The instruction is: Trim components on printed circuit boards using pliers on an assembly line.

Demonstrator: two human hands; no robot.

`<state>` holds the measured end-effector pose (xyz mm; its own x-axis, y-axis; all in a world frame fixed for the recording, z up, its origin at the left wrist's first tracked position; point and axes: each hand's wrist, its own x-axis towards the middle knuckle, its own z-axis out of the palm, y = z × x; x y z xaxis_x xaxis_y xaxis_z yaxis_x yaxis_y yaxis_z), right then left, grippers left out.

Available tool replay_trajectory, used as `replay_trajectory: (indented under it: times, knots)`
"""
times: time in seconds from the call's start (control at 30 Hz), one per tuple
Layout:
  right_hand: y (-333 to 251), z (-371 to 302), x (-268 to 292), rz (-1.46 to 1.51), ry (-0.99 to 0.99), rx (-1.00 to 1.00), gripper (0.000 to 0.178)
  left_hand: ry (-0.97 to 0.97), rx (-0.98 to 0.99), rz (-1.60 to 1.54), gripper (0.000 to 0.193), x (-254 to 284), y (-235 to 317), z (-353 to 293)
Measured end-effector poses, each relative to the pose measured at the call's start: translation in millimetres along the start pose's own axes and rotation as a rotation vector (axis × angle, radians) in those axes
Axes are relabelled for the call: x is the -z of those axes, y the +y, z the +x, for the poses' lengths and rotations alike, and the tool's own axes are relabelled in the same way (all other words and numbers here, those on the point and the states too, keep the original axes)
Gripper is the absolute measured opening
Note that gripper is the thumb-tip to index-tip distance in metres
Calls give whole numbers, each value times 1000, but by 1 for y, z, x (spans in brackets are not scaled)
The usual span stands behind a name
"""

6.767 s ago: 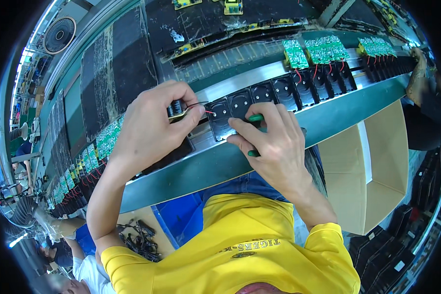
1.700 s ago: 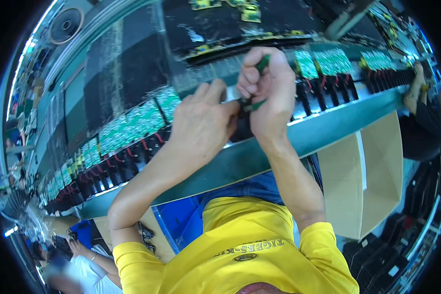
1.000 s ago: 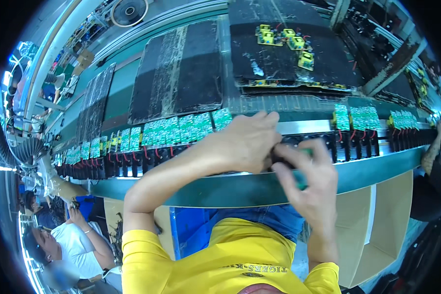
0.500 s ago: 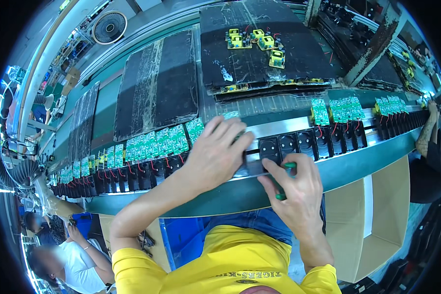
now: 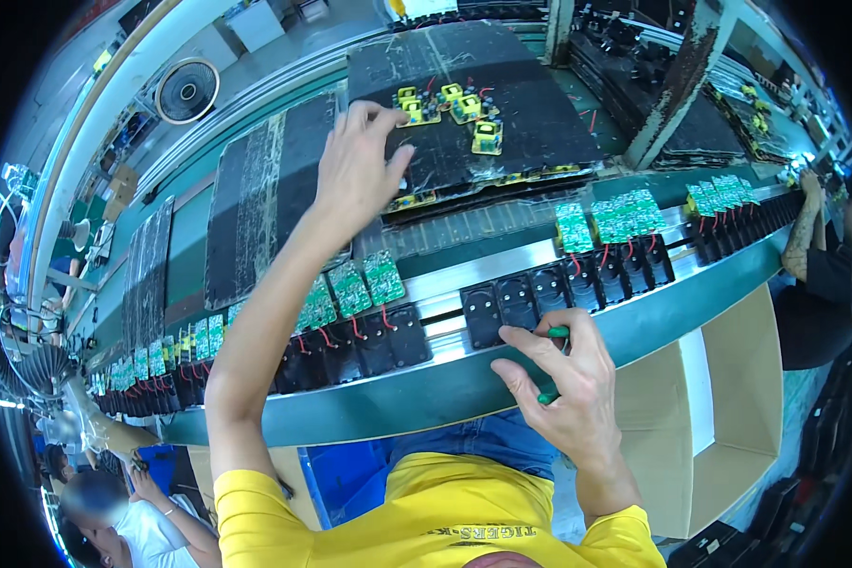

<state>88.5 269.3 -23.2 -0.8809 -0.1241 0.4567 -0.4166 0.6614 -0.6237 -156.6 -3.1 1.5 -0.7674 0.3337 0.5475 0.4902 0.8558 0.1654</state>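
My left hand (image 5: 358,170) is stretched over the black boards at the far side, thumb apart from the bent fingers. Its fingertips are at the edge of a small circuit board with a yellow transformer (image 5: 413,111); whether they touch it I cannot tell. My right hand (image 5: 573,383) is closed around a tool with green handles (image 5: 559,332), whose working end is hidden. The right index fingertip is at a black plastic housing (image 5: 483,316), the first in a row without boards on top. Left of a gap, a green circuit board (image 5: 383,275) is wired to another black housing (image 5: 406,338).
The metal rail (image 5: 445,355) carries more housings and green boards (image 5: 627,216) both ways. A rusty post (image 5: 677,90) rises at the far right. An open cardboard box (image 5: 648,426) stands below the table edge. Other people work at both ends; a fan (image 5: 187,91) stands back left.
My left hand has moved from the rail up and away to the loose boards. My right hand stays by the housings with the green-handled tool. The whole view has shifted slightly.
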Motion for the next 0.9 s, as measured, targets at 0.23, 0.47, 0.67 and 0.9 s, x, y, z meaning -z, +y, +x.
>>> replay_trajectory:
  times: [0.23, 0.47, 0.67, 0.9]
  knots:
    - [10, -1, 14, -2, 2, -58, 36, -34, -8, 191, 30, -53, -28, 57]
    - [2, 24, 17, 34, 195, -63, 35, -320, 158, -128, 28, -4, 17, 35]
    - [-5, 62, -1, 211, 326, -12, 29, -326, 131, -932, 60, 67, 119, -49]
    - [-10, 56, 4, 453, 310, 40, 21, -382, -43, -817, 60, 102, 139, -72]
